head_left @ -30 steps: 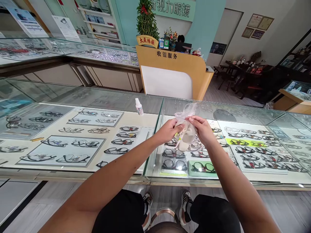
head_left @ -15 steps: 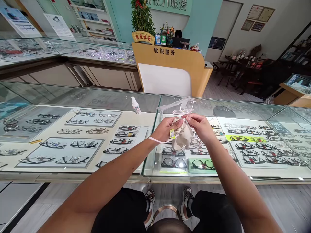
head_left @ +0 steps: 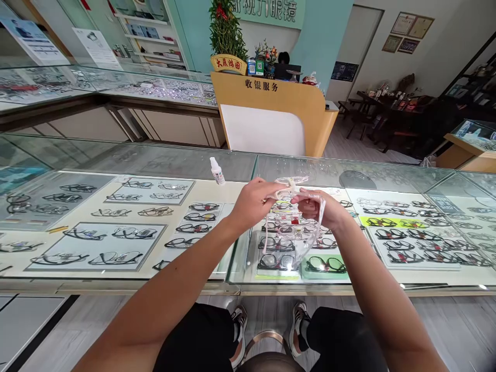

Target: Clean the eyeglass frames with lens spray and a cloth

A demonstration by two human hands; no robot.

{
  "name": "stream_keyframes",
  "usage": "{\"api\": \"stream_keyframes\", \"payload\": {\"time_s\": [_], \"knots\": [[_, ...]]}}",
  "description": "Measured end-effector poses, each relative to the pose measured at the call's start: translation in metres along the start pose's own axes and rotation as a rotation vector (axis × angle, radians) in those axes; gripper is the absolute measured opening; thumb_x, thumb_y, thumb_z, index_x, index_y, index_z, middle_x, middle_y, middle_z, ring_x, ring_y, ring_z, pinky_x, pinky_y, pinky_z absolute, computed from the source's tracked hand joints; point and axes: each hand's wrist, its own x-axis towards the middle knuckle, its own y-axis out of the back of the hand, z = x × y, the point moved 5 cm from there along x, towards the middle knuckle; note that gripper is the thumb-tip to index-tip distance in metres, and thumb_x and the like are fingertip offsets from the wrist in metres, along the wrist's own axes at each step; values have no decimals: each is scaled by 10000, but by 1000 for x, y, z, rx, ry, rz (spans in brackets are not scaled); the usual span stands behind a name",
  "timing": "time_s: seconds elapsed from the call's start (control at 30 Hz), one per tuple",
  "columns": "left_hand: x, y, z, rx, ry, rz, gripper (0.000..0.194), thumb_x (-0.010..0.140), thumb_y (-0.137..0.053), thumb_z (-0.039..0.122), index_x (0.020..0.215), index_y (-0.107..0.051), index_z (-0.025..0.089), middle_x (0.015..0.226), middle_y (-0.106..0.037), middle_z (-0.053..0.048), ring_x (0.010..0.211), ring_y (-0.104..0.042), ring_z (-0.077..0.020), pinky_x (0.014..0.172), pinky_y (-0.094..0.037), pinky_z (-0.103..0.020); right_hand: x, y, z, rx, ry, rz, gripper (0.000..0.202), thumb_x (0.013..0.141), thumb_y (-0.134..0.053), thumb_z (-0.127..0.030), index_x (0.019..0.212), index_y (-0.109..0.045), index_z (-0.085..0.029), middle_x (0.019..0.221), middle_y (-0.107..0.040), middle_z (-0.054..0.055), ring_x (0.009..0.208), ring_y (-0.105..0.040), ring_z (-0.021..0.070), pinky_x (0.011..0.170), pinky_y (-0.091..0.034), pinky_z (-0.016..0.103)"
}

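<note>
Head view: your left hand (head_left: 251,201) pinches cloth (head_left: 284,194), right hand (head_left: 318,209) grips glasses (head_left: 320,217), mid-frame above tabletop (head_left: 211,194); step looks like wiping; next needs light, steady pinch.

With my left fingers (head_left: 268,187) and right fingers (head_left: 309,205) I am holding a pale soft item (head_left: 284,194) above the glass worktop (head_left: 210,192), while a white bottle (head_left: 217,173) is standing to the left.

Before us, the display counter (head_left: 116,285) houses eyeglasses (head_left: 326,264), a bottle (head_left: 217,171) stands on top — left of and beyond our left hand (head_left: 252,205) — and the service desk (head_left: 265,126) stands behind, a plant (head_left: 228,32) at its left end.
</note>
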Motion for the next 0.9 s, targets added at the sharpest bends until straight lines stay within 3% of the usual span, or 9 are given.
{"api": "stream_keyframes", "payload": {"time_s": [0.1,0.2,0.4,0.53,0.67,0.77,0.83,0.9], "knots": [[-2,-4,10,22,-166,-72,422,952,-513,42,1170,-813,244,1128,-863,-39,939,-785,-179,872,-460,-369,-2,-4,1,33,-61,-50,419,762,-915,-564,778,-783,-166,553,-380,-76,515,-253,71,474,-290,237],[-3,-4,12,30,-238,-61,357,982,-550,61,1141,-817,238,1178,-853,-56,1053,-816,-187,862,-462,-366,-3,-5,4,-4,-109,-72,377,757,-922,-521,800,-804,-166,518,-407,-84,497,-302,70,534,-444,255],[-3,-1,16,79,-335,-55,271,1053,-569,132,1139,-807,227,1181,-850,-58,1092,-818,-182,843,-452,-363,-1,-6,10,-21,-158,-94,340,761,-877,-479,776,-798,-149,500,-473,-61,472,-350,73,434,-299,214],[-2,-5,18,142,-336,-136,310,1100,-505,168,1224,-783,230,1270,-826,-64,1184,-787,-178,897,-452,-367,2,-2,11,-29,-154,-71,315,737,-877,-448,717,-760,-157,513,-528,-43,475,-381,80,443,-331,220],[0,-6,9,139,-262,-187,386,1114,-433,184,1350,-736,219,1366,-788,-88,1277,-742,-205,970,-470,-385,3,4,11,14,-173,-29,301,744,-881,-419,718,-732,-159,514,-495,-52,485,-353,78,452,-328,225],[1,-3,-3,64,-128,-155,410,1104,-447,236,1418,-710,235,1391,-777,-92,1240,-743,-238,1006,-492,-408,3,6,7,72,-165,-32,296,775,-863,-397,707,-681,-174,526,-426,-67,496,-285,74,448,-271,221],[3,1,-16,-26,60,-73,392,1099,-500,336,1410,-724,256,1306,-811,-78,1105,-759,-247,964,-518,-400,1,7,2,128,-127,-30,303,781,-856,-372,686,-637,-185,556,-421,-63,514,-256,74,453,-242,223],[3,9,-34,-171,283,96,386,1078,-561,453,1335,-761,246,1174,-834,-72,991,-742,-236,903,-537,-370,-1,9,-4,179,-75,-11,292,773,-851,-345,684,-619,-193,595,-455,-49,536,-259,81,463,-234,234]]}}
